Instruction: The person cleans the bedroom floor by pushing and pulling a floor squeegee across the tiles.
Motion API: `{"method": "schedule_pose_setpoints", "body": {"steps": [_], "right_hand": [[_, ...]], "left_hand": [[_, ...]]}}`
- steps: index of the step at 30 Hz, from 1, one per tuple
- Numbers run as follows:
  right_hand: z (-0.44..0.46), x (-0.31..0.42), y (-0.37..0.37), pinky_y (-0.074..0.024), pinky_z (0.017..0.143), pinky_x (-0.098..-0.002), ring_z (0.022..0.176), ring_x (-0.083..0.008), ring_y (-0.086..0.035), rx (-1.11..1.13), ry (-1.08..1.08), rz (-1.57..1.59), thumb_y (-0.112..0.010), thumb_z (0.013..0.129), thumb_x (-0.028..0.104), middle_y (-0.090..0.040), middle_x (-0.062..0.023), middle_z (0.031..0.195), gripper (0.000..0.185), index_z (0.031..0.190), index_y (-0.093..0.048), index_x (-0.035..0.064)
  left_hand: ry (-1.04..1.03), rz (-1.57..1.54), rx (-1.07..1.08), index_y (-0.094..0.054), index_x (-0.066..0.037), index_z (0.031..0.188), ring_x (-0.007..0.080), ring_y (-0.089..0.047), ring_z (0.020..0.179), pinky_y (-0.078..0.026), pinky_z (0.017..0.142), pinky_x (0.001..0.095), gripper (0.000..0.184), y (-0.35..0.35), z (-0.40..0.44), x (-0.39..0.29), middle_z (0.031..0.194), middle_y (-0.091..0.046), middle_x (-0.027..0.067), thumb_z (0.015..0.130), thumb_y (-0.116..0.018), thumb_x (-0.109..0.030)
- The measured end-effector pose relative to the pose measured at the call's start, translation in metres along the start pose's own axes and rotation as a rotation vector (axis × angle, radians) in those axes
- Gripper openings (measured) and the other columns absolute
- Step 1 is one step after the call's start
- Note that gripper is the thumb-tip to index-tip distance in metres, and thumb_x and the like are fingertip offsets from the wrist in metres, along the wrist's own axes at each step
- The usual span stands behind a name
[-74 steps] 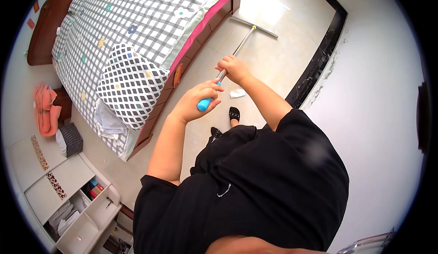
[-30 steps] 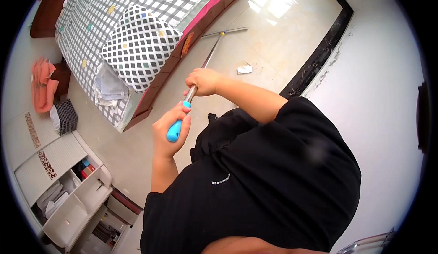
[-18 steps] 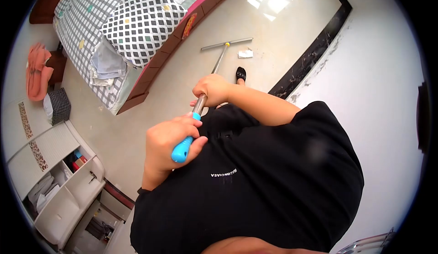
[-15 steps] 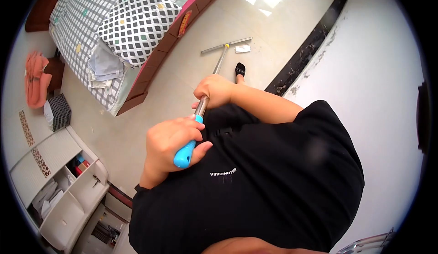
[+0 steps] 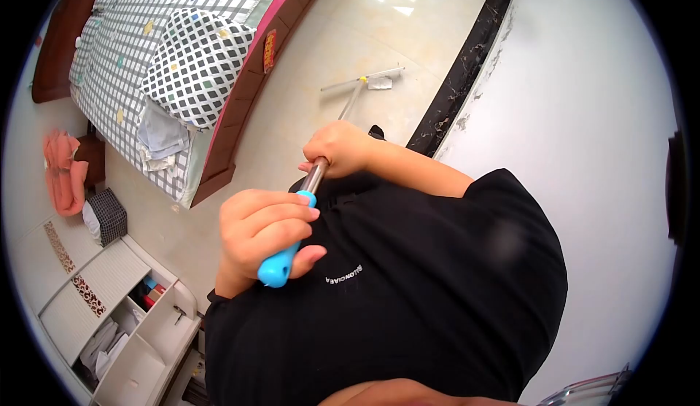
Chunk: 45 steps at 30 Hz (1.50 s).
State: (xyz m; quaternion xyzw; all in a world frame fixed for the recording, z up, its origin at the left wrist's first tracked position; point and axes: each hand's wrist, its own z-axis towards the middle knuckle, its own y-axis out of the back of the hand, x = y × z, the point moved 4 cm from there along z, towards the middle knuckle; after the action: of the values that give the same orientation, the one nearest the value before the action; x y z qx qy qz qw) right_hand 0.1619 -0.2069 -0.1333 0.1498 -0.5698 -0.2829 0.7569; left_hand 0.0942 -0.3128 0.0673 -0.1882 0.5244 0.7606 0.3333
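My left hand (image 5: 266, 235) is closed around the blue grip (image 5: 277, 266) at the near end of a long-handled floor squeegee. Further down, my right hand (image 5: 339, 147) wraps the metal pole (image 5: 315, 176). The pole slopes away to the squeegee's thin wide head (image 5: 339, 86), which is on the floor, slightly blurred, with a yellow joint (image 5: 362, 80) in its middle. Close against the near side of the head, right of the joint, lies a small white piece (image 5: 380, 83), perhaps paper or a packet. A dark-socked foot (image 5: 376, 132) shows partly beyond my right forearm.
A bed (image 5: 219, 169) with checked bedding and a diamond-patterned pillow (image 5: 200, 67) stands to the left. Dark skirting (image 5: 467, 63) runs along the white wall (image 5: 583, 151) at right. An opened white cabinet (image 5: 149, 348) is at lower left, near a pink cloth bundle (image 5: 65, 173).
The view has shifted and turned slightly. The white piece now sits nearer the squeegee's yellow joint. My right forearm covers more of the foot. Both hands keep their hold.
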Motion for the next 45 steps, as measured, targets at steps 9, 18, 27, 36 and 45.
{"method": "schedule_pose_setpoints", "body": {"steps": [9, 18, 27, 36, 45], "right_hand": [[-0.017, -0.079, 0.105, -0.0449, 0.055, -0.0448, 0.061, -0.0327, -0.057, -0.419, -0.155, -0.213, -0.071, 0.083, 0.027, -0.054, -0.0088, 0.06, 0.034, 0.062, -0.05, 0.011], [-0.09, -0.22, 0.161, -0.0479, 0.064, -0.0435, 0.075, -0.0307, -0.059, -0.448, -0.354, -0.36, -0.07, 0.087, 0.034, -0.058, -0.0068, 0.07, 0.033, 0.07, -0.054, 0.0099], [-0.118, -0.26, 0.155, -0.0491, 0.068, -0.0431, 0.078, -0.0331, -0.058, -0.413, -0.423, -0.268, -0.077, 0.081, 0.021, -0.059, -0.0097, 0.071, 0.031, 0.067, -0.053, 0.0079], [-0.103, -0.22, 0.109, -0.0465, 0.067, -0.0428, 0.073, -0.032, -0.056, -0.471, -0.4, -0.276, -0.075, 0.083, 0.027, -0.057, -0.0081, 0.067, 0.033, 0.067, -0.052, 0.0097], [-0.07, -0.124, 0.009, -0.0452, 0.066, -0.0426, 0.069, -0.0329, -0.055, -0.553, -0.329, -0.224, -0.075, 0.081, 0.025, -0.055, -0.0085, 0.065, 0.032, 0.066, -0.051, 0.0099]], "left_hand": [[-0.024, -0.449, 0.11, -0.057, -0.009, 0.076, 0.0314, -0.068, 0.1, -0.048, 0.091, 0.0447, 0.022, -0.068, 0.074, 0.069, 0.087, -0.07, 0.0075, 0.073, -0.078, -0.006], [-0.033, -0.273, 0.277, -0.057, -0.009, 0.078, 0.0325, -0.06, 0.12, -0.052, 0.09, 0.0416, 0.024, -0.188, 0.15, 0.134, 0.106, -0.07, 0.0066, 0.076, -0.08, -0.008], [0.111, -0.264, 0.351, -0.056, -0.009, 0.081, 0.031, -0.062, 0.118, -0.053, 0.087, 0.0399, 0.022, -0.222, 0.154, 0.159, 0.101, -0.07, 0.0056, 0.08, -0.078, -0.011], [0.105, -0.237, 0.311, -0.057, -0.009, 0.076, 0.03, -0.068, 0.107, -0.056, 0.079, 0.0354, 0.018, -0.19, 0.111, 0.151, 0.089, -0.071, 0.0045, 0.078, -0.074, -0.005], [0.092, -0.22, 0.352, -0.057, -0.008, 0.075, 0.0293, -0.07, 0.103, -0.057, 0.077, 0.0354, 0.017, -0.11, 0.01, 0.122, 0.086, -0.071, 0.0046, 0.077, -0.074, -0.005]]}}
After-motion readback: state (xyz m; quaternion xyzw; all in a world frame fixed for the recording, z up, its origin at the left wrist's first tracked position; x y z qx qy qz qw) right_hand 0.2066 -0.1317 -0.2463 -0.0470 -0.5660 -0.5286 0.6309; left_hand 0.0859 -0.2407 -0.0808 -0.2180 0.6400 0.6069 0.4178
